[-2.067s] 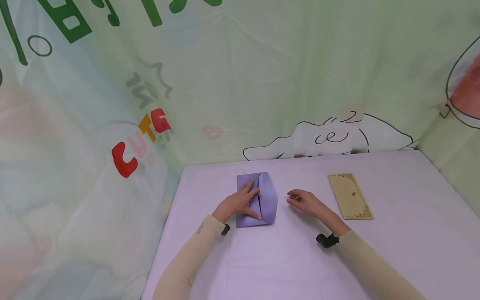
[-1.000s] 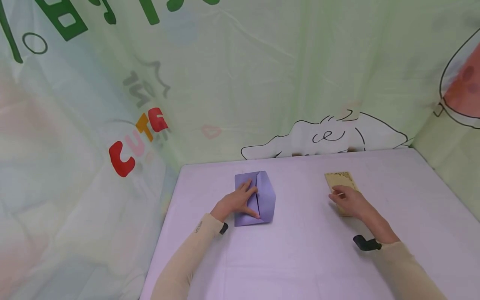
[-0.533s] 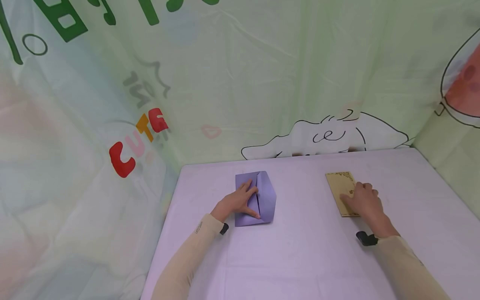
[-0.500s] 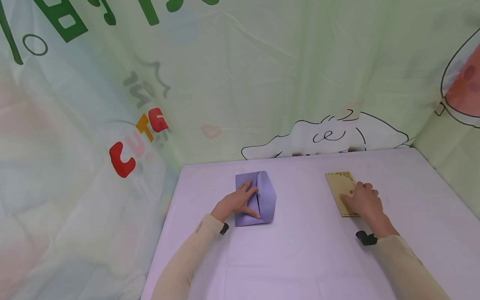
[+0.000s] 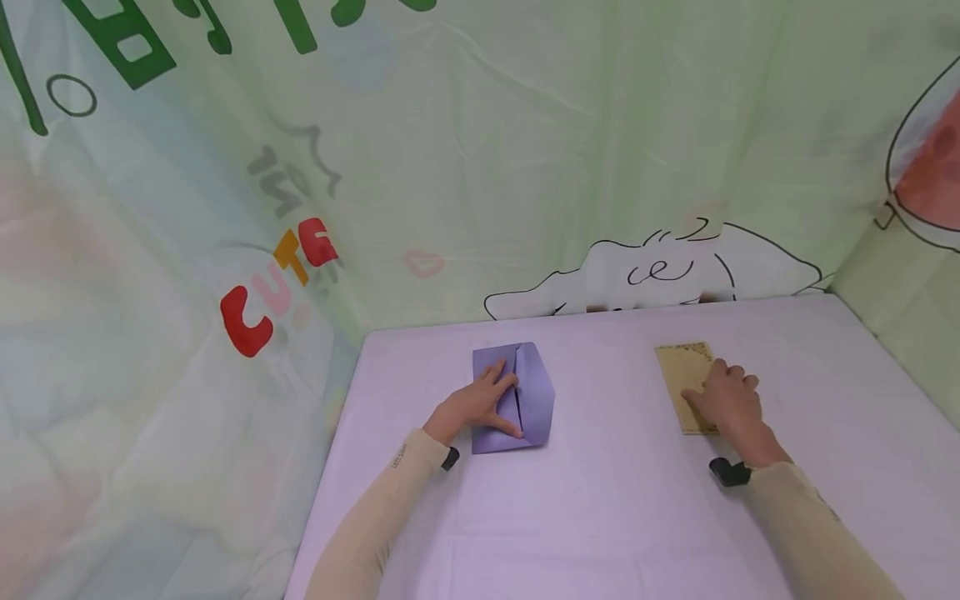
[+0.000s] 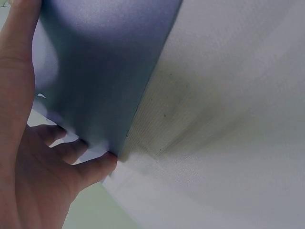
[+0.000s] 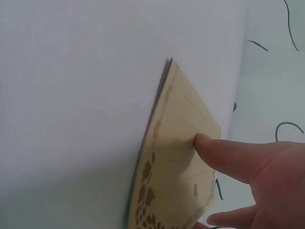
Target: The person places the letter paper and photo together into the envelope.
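A purple paper envelope (image 5: 537, 396) lies on the left part of the table, its flap folded out to the right. My left hand (image 5: 478, 406) rests on it with fingers and thumb spread; in the left wrist view several fingertips (image 6: 108, 161) touch the envelope's edge. To the right is a tan card (image 5: 684, 387) with a brown floral border. My right hand (image 5: 729, 402) holds this card by its right side. The right wrist view has the thumb (image 7: 221, 151) on the card's face, while the other fingers are mostly hidden at its edge.
A pale lilac cloth covers the table (image 5: 570, 517). Behind it and along the left hangs a printed curtain (image 5: 465, 167) with coloured letters and drawings, meeting the table's back edge.
My right hand has moved right, from beside the envelope over to the card, and its thumb has come down on the card's face. The left hand has stayed on the envelope.
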A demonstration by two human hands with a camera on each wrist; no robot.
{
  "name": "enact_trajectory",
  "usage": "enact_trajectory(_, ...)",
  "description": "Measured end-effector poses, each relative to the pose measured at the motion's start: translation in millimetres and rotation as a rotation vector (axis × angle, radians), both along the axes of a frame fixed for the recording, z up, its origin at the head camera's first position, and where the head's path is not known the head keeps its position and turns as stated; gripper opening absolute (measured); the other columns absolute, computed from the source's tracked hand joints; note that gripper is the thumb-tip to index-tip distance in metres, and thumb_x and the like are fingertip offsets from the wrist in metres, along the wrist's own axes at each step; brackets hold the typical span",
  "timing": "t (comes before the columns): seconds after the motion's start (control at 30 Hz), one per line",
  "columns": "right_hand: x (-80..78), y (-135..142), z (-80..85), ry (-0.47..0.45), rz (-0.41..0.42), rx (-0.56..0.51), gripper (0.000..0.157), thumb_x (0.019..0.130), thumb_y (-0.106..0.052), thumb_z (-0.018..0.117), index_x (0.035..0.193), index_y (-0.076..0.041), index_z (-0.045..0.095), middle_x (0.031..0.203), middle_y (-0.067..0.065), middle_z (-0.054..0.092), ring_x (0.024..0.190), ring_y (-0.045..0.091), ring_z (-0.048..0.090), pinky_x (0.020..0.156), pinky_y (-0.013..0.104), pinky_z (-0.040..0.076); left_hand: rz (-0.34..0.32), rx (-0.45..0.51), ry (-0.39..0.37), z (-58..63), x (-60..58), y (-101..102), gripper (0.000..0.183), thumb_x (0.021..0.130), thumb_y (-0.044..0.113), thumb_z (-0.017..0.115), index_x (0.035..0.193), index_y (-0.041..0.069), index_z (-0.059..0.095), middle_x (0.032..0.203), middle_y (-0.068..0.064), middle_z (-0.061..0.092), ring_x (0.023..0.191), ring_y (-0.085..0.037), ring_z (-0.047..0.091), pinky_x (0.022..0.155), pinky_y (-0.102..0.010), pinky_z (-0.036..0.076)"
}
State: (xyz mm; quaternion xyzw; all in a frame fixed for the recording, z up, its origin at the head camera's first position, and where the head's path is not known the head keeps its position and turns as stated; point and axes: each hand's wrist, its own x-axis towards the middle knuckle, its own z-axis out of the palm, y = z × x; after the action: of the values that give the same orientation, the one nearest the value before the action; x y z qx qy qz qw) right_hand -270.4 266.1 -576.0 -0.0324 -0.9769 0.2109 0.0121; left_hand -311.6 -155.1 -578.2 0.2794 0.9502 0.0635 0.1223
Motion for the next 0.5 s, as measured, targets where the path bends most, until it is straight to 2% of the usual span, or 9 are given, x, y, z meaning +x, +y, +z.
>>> enact_trajectory(0.13, -5.6, 6, -1.3, -0.034, -0.031, -0.035, 0.07, 0.081, -0.034, 0.065, 0.108, 0.022, 0.033, 0.098, 0.042, 0.037, 0.089, 0.056, 0.035, 0.064, 0.051, 0.034, -0.003, -0.004, -0.005, -0.1, -0.1, 0, 0.096, 0.052, 0.083, 0.059, 0.128, 0.03, 0.033, 0.155, -0.014, 0.006, 0.14, -0.035, 0.016, 0.099, -0.047, 0.039)
enact_trajectory(0.27, -10.6, 18, -3.1, -0.103, -0.052, -0.12, 0.077, 0.082, -0.033, 0.064, 0.118, 0.025, 0.029, 0.098, 0.041, 0.043, 0.085, 0.05, 0.044, 0.062, 0.045, 0.039, -0.007, -0.005, -0.01, 0.2, 0.5, 0, 0.096, 0.052, 0.083, 0.058, 0.128, 0.03, 0.033, 0.155, -0.014, 0.005, 0.14, -0.035, 0.016, 0.099, -0.046, 0.04)
enact_trajectory(0.4, -12.3, 29, -4.4, -0.183, -0.083, -0.242, 0.07, 0.086, -0.031, 0.06, 0.122, 0.022, 0.029, 0.1, 0.034, 0.049, 0.08, 0.035, 0.052, 0.058, 0.034, 0.043, -0.009, -0.01, -0.014, 0.5, 0.9, 1, 0.097, 0.052, 0.083, 0.058, 0.129, 0.03, 0.033, 0.155, -0.014, 0.005, 0.14, -0.035, 0.016, 0.098, -0.046, 0.041)
enact_trajectory(0.5, -12.4, 34, -3.8, -0.193, -0.103, -0.296, 0.061, 0.089, -0.029, 0.057, 0.12, 0.019, 0.035, 0.104, 0.033, 0.05, 0.081, 0.032, 0.054, 0.058, 0.032, 0.045, -0.006, -0.012, -0.013, 1.0, 0.6, 1, 0.098, 0.052, 0.083, 0.058, 0.129, 0.029, 0.033, 0.155, -0.013, 0.004, 0.14, -0.035, 0.015, 0.099, -0.047, 0.04)
